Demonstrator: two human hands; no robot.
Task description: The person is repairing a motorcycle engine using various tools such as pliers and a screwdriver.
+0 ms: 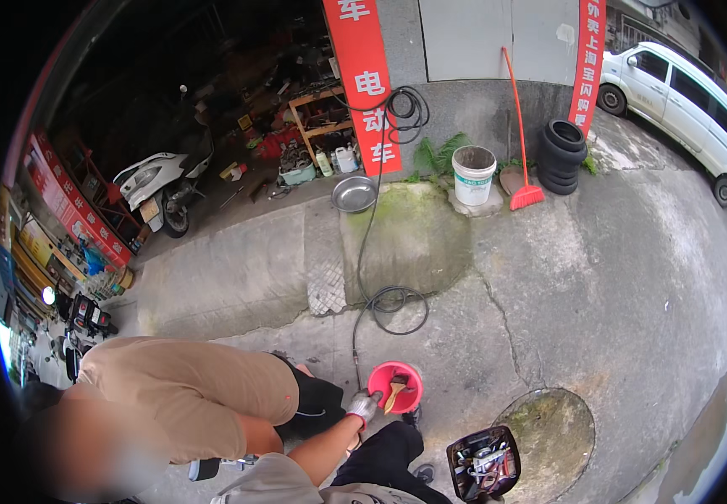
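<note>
We're looking down at a concrete forecourt (598, 277) outside a repair shop, and there's one arm in play. A gloved hand (363, 406) reaches out to the rim of a small red bucket (395, 387) standing on the ground, fingers curled over the near edge, gripping it as far as we can see. Which of our two hands it is, the view doesn't settle; we can't see another. Inside the bucket, a brush (395, 390) with a wooden handle leans against the wall, bristles down.

Just behind the bucket, a black hose (390, 300) loops in a coil and runs up the slope towards the wall. Beside us on the left, another person in a tan shirt (178, 395) bends low. At lower right, an open black case (482, 463) shows tools or parts inside.

How far along are we? Early, we'd judge: the bucket is still on the ground and the brush rests in it untouched. Further off, a steel basin (353, 194), a white pail (473, 175), a red broom (523, 134) and stacked tyres (562, 156) wait by the wall.
</note>
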